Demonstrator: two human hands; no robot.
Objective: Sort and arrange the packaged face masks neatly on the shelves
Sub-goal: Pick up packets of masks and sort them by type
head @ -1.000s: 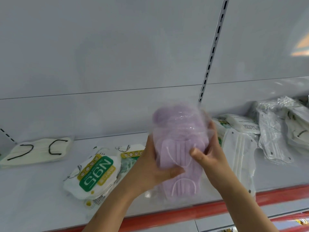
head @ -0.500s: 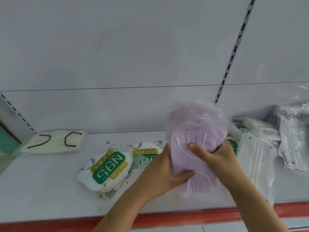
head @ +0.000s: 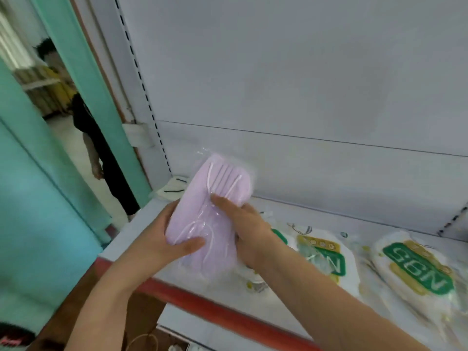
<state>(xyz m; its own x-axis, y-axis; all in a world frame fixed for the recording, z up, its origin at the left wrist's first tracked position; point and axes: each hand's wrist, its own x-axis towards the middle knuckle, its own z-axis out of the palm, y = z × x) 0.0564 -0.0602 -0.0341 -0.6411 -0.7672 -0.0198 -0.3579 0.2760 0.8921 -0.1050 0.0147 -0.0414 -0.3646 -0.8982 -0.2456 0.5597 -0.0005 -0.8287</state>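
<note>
Between my palms, above white shelf (head: 141,224) front edge: lilac pleated masks in clear crinkly plastic pack (head: 206,214). Left hand (head: 162,239) and right hand (head: 249,231) clasp its sides. Light, soft, slippery; hold mid-pack.

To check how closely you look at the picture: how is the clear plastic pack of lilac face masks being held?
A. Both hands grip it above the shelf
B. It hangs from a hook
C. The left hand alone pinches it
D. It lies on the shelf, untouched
A: the left hand and the right hand each curl round the clear plastic pack of lilac face masks, raised over the white shelf.
</note>
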